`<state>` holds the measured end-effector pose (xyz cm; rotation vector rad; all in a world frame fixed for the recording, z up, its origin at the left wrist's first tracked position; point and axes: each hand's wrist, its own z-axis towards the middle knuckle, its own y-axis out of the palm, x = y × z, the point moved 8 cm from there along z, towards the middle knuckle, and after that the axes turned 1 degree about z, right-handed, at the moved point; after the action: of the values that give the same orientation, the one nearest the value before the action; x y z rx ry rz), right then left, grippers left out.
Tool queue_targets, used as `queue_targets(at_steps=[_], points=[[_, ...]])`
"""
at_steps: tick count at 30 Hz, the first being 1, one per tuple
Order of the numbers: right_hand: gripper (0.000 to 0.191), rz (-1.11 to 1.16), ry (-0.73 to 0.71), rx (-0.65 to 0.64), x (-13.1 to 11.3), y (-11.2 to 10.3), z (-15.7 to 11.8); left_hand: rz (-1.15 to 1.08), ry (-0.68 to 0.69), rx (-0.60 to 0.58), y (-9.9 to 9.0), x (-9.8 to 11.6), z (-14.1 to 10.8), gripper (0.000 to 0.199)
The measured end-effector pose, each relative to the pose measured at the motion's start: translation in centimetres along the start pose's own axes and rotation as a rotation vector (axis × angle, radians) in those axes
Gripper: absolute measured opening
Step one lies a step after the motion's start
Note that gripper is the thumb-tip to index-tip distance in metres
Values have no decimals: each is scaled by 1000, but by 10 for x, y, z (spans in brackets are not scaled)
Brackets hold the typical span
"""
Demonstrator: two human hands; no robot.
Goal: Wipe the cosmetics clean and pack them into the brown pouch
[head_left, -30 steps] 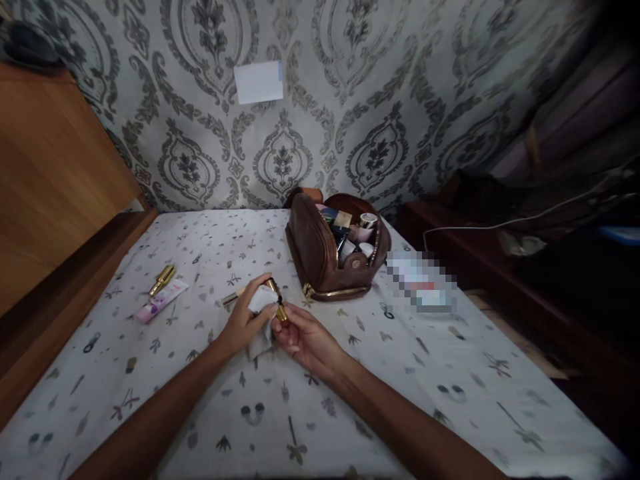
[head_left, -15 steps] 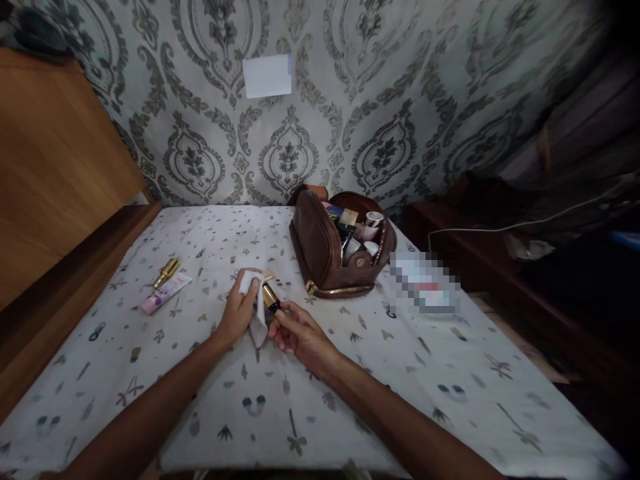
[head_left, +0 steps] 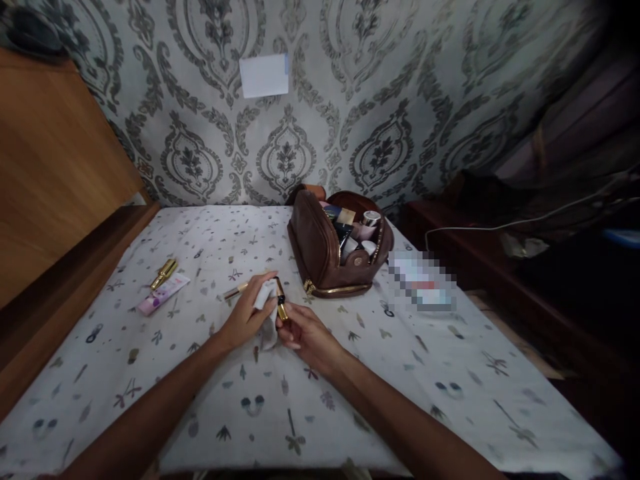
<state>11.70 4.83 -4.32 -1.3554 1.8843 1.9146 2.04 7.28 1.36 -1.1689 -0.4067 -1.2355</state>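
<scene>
My left hand is closed around a white wipe, which it presses to the side of a small black-and-gold cosmetic tube. The fingers of my right hand pinch the gold lower end of that tube, which stands tilted between both hands. Part of the wipe hangs down below the left fingers. Just beyond my left hand, a slim clear-and-gold tube lies on the cloth, its right end hidden by the fingers.
An unzipped brown cosmetic bag full of makeup sits behind my right hand. Leftward lie a gold tube and a pink squeeze tube. A blurred-out item is at the right on the patterned tablecloth.
The black-and-gold tube has been turned, its gold part now toward my right fingers. My left hand and the wipe have shifted right along it, uncovering more of the slim tube behind.
</scene>
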Motion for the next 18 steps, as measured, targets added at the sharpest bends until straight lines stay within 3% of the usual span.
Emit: queue_targets(at_steps=[5, 12, 15, 18], points=[[42, 84, 133, -95, 6, 11, -4, -112, -116, 169, -15, -12, 1, 30], [50, 72, 109, -61, 9, 9, -4, -221, -367, 325, -23, -42, -4, 40], [48, 134, 112, -49, 7, 6, -3, -267, -320, 246, -17, -38, -2, 38], [39, 207, 98, -46, 3, 4, -2, -308, -237, 45, -4, -23, 0, 40]])
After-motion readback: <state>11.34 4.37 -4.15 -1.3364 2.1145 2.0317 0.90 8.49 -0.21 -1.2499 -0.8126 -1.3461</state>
